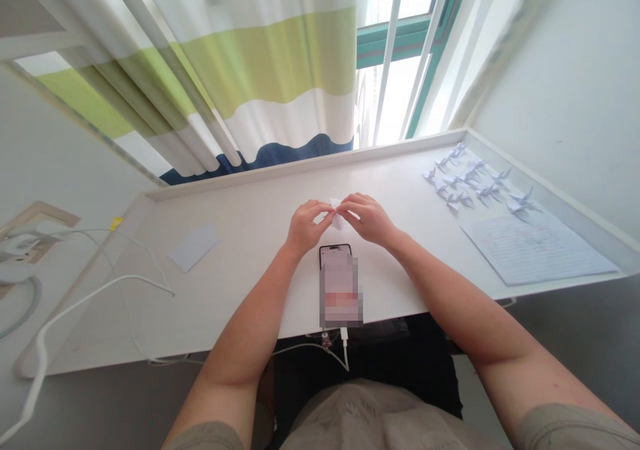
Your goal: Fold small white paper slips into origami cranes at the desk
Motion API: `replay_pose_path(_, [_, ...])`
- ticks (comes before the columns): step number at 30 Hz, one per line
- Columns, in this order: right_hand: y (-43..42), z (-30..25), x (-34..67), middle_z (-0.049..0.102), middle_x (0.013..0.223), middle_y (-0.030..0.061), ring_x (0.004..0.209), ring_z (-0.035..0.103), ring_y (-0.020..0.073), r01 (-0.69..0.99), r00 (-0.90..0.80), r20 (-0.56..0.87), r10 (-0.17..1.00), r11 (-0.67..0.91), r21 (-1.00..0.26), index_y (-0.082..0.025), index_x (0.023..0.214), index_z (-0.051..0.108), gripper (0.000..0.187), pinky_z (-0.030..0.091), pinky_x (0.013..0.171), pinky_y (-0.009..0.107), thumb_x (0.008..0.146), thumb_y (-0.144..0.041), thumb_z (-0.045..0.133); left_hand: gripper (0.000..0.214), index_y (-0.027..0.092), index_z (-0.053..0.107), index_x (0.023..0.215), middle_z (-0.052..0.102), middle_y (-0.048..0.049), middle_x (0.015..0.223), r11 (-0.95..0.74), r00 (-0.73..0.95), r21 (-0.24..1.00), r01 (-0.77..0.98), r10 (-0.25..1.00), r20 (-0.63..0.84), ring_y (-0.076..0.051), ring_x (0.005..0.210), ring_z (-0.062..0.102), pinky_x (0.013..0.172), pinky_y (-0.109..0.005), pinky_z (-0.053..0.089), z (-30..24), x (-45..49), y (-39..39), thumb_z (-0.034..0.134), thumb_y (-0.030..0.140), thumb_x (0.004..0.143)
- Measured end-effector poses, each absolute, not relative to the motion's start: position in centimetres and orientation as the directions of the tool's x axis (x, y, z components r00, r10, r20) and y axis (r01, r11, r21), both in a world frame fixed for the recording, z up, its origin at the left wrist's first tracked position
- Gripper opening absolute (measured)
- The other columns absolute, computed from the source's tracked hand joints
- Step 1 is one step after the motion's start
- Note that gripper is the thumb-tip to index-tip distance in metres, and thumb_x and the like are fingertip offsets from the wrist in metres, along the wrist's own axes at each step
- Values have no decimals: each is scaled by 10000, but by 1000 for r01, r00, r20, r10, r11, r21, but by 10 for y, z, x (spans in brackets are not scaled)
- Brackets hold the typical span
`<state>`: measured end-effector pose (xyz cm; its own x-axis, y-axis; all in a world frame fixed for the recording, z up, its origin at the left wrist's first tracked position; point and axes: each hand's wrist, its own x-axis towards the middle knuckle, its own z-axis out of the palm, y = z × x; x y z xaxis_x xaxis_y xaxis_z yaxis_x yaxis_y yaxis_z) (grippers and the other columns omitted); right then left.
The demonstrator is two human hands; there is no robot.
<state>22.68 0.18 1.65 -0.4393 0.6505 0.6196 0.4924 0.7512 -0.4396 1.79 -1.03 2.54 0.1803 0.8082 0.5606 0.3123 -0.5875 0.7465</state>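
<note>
Working remotely, I want the left grip (306,226) and right grip (371,219), both pinched on the white paper (338,223) over the worktop (250,237) on the far side of the phone (340,290), to press evenly, so any creases run true.

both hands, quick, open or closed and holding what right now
Left hand: closed, fingertips pinching the small white paper.
Right hand: closed, fingertips pinching the same paper.

Grey-brown shirt (360,420) with short, loose sleeves (570,427), bare forearms (253,320), black clothing (425,363) below.
</note>
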Motion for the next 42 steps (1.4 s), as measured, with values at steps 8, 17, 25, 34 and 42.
replay_pose_path(8, [1, 21, 225, 741, 978, 79, 920, 659, 245, 386, -373, 635, 676, 736, -557, -258, 953, 756, 294, 511, 868, 411, 1086, -396, 533, 87, 274, 783, 892, 780, -94, 1103, -665, 157, 688, 292, 742, 651, -321, 1226, 653, 1127, -507, 444, 24, 25, -11, 785, 359, 911])
replay_pose_path(17, [-4, 17, 218, 737, 960, 67, 885, 701, 218, 318, -320, 635, 703, 711, -627, -229, 957, 729, 259, 571, 814, 374, 1048, -447, 623, 158, 228, 715, 956, 803, -73, 1028, -674, 206, 522, 523, 694, 690, -236, 1014, 728, 963, -421, 540, 19, 24, -13, 614, 321, 1033])
replay_pose_path(25, [-2, 20, 219, 761, 930, 66, 833, 712, 214, 283, -264, 525, 809, 585, -760, -230, 923, 766, 273, 600, 778, 386, 1003, -475, 675, 192, 214, 727, 996, 798, -77, 1014, -604, 186, 670, 431, 786, 589, -207, 949, 736, 895, -364, 575, 19, 25, -12, 610, 360, 1040])
replay_pose_path(34, [-2, 22, 217, 790, 886, 61, 833, 725, 221, 203, -173, 397, 901, 427, -881, -212, 892, 762, 298, 602, 786, 397, 917, -508, 746, 287, 199, 794, 965, 822, -77, 978, -380, 153, 858, 346, 925, 348, -214, 899, 743, 837, -347, 567, 21, 26, -13, 694, 469, 968])
replay_pose_path(42, [-4, 25, 218, 792, 905, 57, 857, 726, 221, 191, -178, 437, 882, 467, -864, -225, 907, 765, 311, 610, 798, 396, 914, -535, 742, 336, 205, 760, 915, 811, -64, 924, -447, 175, 819, 359, 895, 411, -201, 853, 729, 863, -356, 575, 23, 26, -15, 667, 522, 974])
